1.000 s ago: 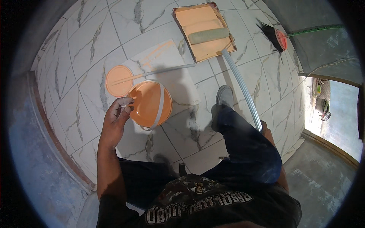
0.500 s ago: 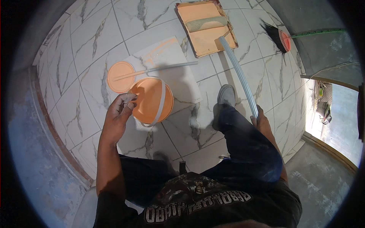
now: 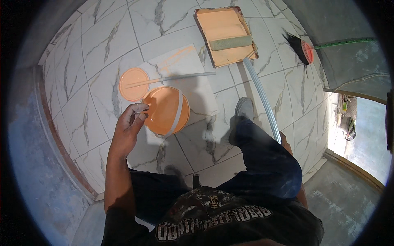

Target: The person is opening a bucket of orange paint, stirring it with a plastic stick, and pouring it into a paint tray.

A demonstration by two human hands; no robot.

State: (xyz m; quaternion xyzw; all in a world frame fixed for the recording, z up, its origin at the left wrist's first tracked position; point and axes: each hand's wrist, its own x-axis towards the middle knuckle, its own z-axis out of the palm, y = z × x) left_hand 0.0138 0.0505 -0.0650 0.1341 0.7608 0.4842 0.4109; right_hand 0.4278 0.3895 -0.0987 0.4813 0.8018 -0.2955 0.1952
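My right hand (image 3: 286, 143), beside my right knee, is closed round the near end of a long ridged grey pole (image 3: 262, 98). The pole leads to a paint roller (image 3: 230, 43) lying across a tray (image 3: 236, 62) of peach-orange paint. My left hand (image 3: 132, 119) is raised by the left rim of a round bucket (image 3: 188, 111) of the same paint. Its thumb and fingers are pinched together; a small pale thing seems to be between them, too small to name. A white band-like handle (image 3: 177, 115) crosses over the bucket.
A paint-coated round lid (image 3: 134, 78) lies beyond the bucket, a stick (image 3: 184, 76) resting across it. Beneath is a paint-smeared pale sheet (image 3: 201, 88) on marbled tiles. A black-bristled broom (image 3: 303, 48) is at the far right, near a bright doorway (image 3: 363, 119).
The roller has come toward me within the tray. My right hand has drawn back a little with the pole. My left hand keeps its pinch beside the bucket. The view has shifted slightly.
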